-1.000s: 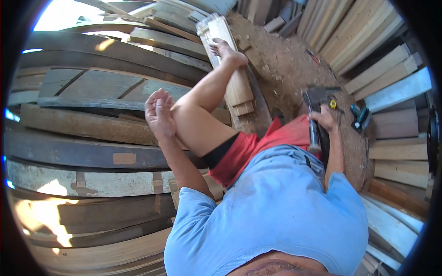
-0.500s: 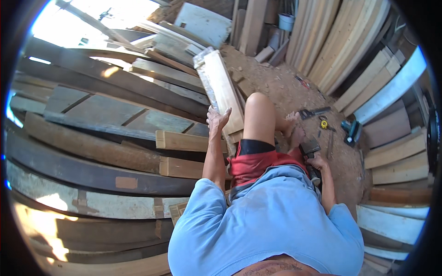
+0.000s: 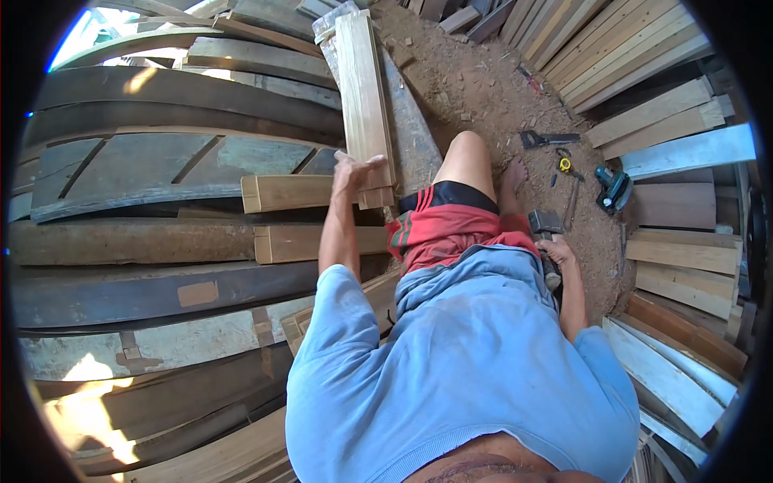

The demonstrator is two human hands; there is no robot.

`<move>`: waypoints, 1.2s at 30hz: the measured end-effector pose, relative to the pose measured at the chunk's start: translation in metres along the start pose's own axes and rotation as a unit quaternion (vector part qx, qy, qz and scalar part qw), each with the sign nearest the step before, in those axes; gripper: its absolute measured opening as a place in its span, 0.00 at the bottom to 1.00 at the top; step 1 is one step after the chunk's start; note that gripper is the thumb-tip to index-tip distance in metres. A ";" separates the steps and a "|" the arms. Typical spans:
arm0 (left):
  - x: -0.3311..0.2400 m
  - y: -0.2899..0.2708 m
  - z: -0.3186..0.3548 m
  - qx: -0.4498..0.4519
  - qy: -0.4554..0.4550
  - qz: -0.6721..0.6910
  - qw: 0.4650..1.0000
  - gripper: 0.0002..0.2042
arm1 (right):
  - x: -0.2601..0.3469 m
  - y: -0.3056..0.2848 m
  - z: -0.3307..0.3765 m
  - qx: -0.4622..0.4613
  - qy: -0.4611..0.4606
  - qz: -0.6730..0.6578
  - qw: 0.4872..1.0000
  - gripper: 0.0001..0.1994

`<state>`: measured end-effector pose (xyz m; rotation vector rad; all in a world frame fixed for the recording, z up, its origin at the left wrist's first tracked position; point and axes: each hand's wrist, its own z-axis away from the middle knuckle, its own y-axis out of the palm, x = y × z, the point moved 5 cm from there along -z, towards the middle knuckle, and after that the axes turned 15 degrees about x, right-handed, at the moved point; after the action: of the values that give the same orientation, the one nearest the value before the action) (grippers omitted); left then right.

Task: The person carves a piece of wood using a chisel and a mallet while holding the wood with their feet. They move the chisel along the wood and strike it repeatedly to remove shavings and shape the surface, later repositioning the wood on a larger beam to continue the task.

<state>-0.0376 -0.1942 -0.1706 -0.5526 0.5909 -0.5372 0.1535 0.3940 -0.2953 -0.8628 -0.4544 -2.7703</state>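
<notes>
The left hand rests on the near end of a long pale plank, fingers spread and laid against its edge rather than wrapped around it. That plank runs straight away from the hand, lying on a grey, weathered board set on the dirt floor. Just to the left of the hand lie two short squared timber blocks, one behind the other, their cut ends pointing toward it, resting across wide dark curved boards.

The right hand is clamped around the handle of a hammer whose heavy dark head sits just beyond the knuckles, close beside the person's red shorts and raised bare knee. Past that hand, on the dirt, lie a hand saw with a dark grip, a small yellow tape measure, and farther to the right a teal power drill. Stacks of pale sawn planks lean along the far right, well apart from both hands. The person wears a light blue shirt that fills the lower middle of the view.
</notes>
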 end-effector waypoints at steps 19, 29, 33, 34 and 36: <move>-0.047 -0.006 0.046 0.001 0.143 -0.193 0.971 0.33 | 0.000 -0.019 -0.030 -0.019 0.047 0.113 0.992 0.13; -0.025 -0.011 0.042 -0.001 0.201 -0.109 0.974 0.33 | 0.049 0.011 -0.012 -0.022 0.061 0.178 0.982 0.20; 0.000 0.001 0.065 -0.013 0.314 -0.033 0.949 0.36 | 0.051 0.011 -0.012 0.011 0.095 0.170 0.981 0.25; 0.010 0.008 0.075 -0.025 0.350 -0.016 0.936 0.38 | 0.052 0.012 -0.012 -0.001 0.091 0.180 0.979 0.26; 0.036 0.029 0.096 -0.007 0.315 0.045 0.948 0.40 | 0.058 0.017 -0.008 -0.028 0.085 0.202 0.975 0.28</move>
<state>0.0580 -0.1639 -0.1344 -0.3566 1.2219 -0.6244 0.1067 0.3697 -0.2641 -0.6380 -0.1502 -2.4589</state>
